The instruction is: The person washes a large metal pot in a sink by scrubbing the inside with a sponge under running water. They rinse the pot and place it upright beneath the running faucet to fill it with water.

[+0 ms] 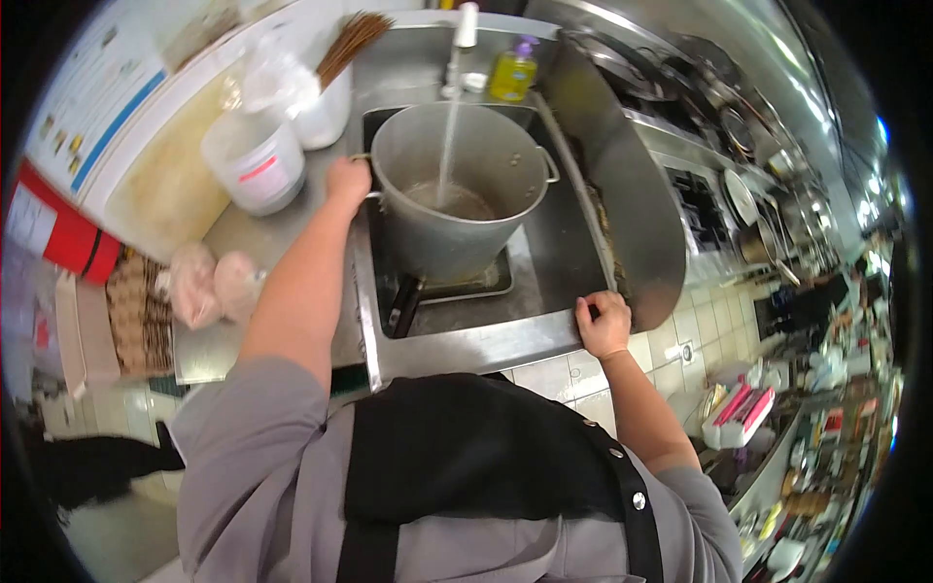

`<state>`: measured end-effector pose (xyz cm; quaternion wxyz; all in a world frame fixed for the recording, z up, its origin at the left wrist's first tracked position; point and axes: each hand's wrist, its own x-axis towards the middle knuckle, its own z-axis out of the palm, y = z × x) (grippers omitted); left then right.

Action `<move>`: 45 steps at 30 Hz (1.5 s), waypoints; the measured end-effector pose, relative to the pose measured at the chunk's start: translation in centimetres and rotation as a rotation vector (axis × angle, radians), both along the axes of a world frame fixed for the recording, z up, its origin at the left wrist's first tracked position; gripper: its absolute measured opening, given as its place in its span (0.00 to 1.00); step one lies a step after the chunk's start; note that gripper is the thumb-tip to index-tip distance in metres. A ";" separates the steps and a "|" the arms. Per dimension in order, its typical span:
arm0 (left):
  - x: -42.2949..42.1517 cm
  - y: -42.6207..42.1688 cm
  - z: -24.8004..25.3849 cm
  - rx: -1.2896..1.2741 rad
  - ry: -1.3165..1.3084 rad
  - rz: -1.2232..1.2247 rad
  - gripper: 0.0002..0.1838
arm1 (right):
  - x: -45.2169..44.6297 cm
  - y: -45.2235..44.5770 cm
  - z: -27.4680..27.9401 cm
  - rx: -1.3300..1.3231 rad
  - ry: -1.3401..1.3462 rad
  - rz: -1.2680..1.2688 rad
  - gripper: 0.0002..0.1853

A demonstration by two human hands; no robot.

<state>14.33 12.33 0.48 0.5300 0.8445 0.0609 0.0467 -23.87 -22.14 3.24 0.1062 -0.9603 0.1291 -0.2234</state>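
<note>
A large grey metal stockpot (442, 243) stands in the steel sink (466, 355), tilted slightly. Water runs from the white-tipped faucet (466, 27) into the pot, where some water shows at the bottom. My left hand (348, 182) is closed round the pot's left side handle, which shows at both edges of the fist. At the sink's front right corner, my right hand (604, 324) rests with its fingers curled over the rim. Below the pot, a black handle (405, 307) and a shallow metal tray (471, 289) lie in the sink.
Behind the sink stand a yellow soap bottle (513, 70) and a bamboo brush (352, 44). White tubs (255, 163) and pink-filled plastic bags (199, 285) are on the left counter. A metal splash panel (632, 185) separates the sink from the stove (698, 209).
</note>
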 end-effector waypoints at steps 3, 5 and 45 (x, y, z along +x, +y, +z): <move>0.9 0.2 -1.2 0.010 0.019 0.005 0.22 | 0.0 -0.1 -0.3 0.003 0.044 -0.005 0.09; 1.4 0.2 -2.3 0.002 0.037 0.012 0.24 | 0.0 -0.2 -0.3 0.013 0.062 -0.017 0.09; 1.6 0.3 -1.5 0.042 0.077 -0.049 0.28 | 0.1 -0.5 -0.6 -0.019 0.040 0.013 0.10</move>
